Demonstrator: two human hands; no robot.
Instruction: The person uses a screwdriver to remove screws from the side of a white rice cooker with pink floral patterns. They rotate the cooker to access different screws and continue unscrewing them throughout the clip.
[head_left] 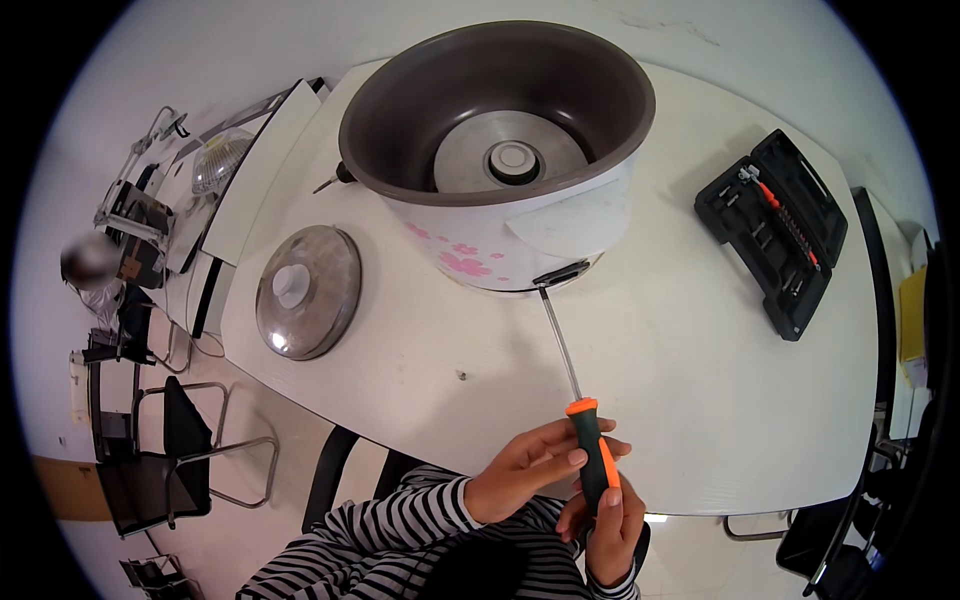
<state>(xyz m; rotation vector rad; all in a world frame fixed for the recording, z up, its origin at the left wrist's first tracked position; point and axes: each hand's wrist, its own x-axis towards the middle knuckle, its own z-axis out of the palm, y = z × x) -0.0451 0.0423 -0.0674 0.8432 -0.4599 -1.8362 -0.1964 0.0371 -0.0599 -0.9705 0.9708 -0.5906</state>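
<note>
A screwdriver [586, 438] with a dark green and orange handle is gripped by both my hands. My left hand [528, 468] closes round the front of the handle, just behind its orange collar. Lower down, my right hand [608, 528] grips the rear of the handle. The shaft points away from me, and its tip meets a black fitting [563, 273] low on the front of a rice cooker [470, 235]. White with pink flowers, the cooker stands upright and uncovered, showing a round metal heating plate [465, 150] inside.
A metal lid [318, 290] with a pale knob lies left of the cooker. A tiny metal piece [461, 376] rests on the white table [690, 420]. At the right sits an open black tool case [745, 235] with bits. Chairs and a seated person are farther left.
</note>
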